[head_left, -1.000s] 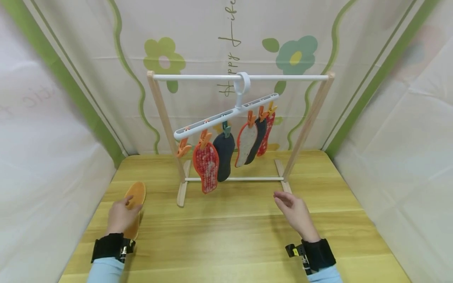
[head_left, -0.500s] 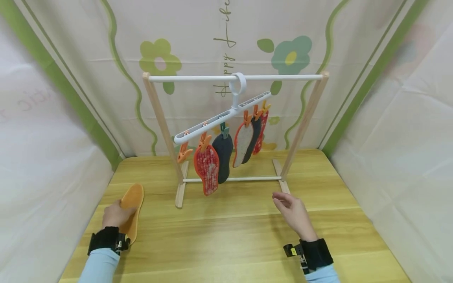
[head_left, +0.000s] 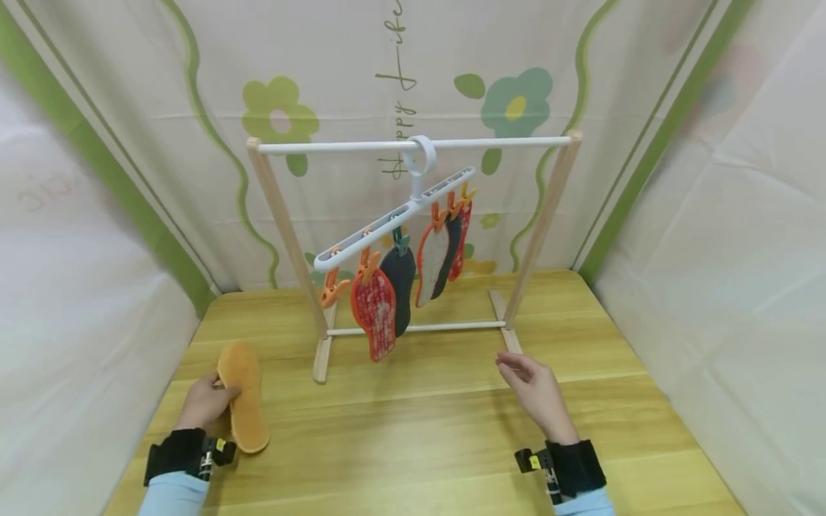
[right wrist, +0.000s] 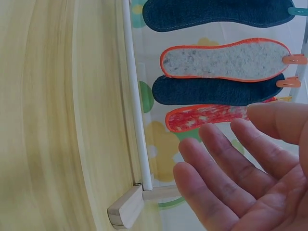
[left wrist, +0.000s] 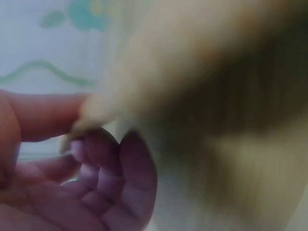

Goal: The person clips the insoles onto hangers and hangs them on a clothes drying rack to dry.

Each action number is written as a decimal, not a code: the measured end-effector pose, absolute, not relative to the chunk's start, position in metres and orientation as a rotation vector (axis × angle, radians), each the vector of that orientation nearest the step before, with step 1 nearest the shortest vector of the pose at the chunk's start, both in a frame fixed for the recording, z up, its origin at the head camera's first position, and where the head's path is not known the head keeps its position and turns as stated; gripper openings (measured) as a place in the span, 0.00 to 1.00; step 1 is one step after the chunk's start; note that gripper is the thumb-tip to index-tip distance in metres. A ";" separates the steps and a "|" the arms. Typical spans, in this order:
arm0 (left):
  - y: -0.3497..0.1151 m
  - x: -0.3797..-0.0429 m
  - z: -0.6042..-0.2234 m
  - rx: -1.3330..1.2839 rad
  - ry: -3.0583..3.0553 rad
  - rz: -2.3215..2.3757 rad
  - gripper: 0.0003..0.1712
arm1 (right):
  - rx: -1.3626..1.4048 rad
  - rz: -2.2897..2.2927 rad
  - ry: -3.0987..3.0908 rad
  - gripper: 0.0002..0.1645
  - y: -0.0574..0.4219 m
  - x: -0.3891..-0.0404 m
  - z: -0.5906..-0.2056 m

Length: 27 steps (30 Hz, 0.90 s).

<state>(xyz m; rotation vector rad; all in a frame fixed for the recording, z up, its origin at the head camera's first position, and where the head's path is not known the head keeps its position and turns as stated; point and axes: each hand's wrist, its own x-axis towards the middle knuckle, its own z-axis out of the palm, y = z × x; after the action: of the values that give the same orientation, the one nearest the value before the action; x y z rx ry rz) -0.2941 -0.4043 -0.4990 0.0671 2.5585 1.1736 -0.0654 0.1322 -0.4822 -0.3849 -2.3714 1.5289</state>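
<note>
My left hand (head_left: 205,401) pinches the left edge of an orange-yellow insole (head_left: 247,401) between thumb and fingers at the table's left side. In the left wrist view the insole (left wrist: 159,67) is a blurred shape, its edge caught between thumb and curled fingers. My right hand (head_left: 534,390) holds nothing and hovers near the rack's right foot, fingers loosely bent. Before me a white clip hanger (head_left: 368,240) carries several insoles, among them a red-and-white one (head_left: 376,312), a dark blue one (head_left: 401,287) and a pale one with red trim (head_left: 432,261).
A wooden rack with a white top rod (head_left: 335,147) stands on the wood-grain table (head_left: 400,444) and bears the hanger. At the hanger's near end an orange clothespin (head_left: 332,290) hangs without an insole. Printed cloth (head_left: 361,79) encloses the back and sides.
My left hand has shifted from over the insole to its left edge and now pinches it; the insole has turned and lifted somewhat. The head view has swung slightly right. My right hand stays put.
</note>
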 end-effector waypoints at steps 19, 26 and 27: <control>-0.321 -0.211 -0.445 0.031 2.296 1.966 0.30 | -0.273 1.591 -2.358 0.21 0.114 -0.062 -0.461; -0.295 -0.191 -0.428 0.246 2.314 2.014 0.27 | -0.050 1.603 -2.321 0.20 0.093 -0.076 -0.423; -0.291 -0.189 -0.426 0.272 2.315 2.017 0.27 | -0.012 1.623 -2.304 0.20 0.089 -0.079 -0.416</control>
<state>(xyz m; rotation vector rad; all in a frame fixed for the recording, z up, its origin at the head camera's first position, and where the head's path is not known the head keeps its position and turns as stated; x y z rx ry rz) -0.1892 -0.2913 -0.4258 0.2723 2.3147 2.0175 -0.0793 0.0889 -0.4162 -0.0122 -2.3038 1.6230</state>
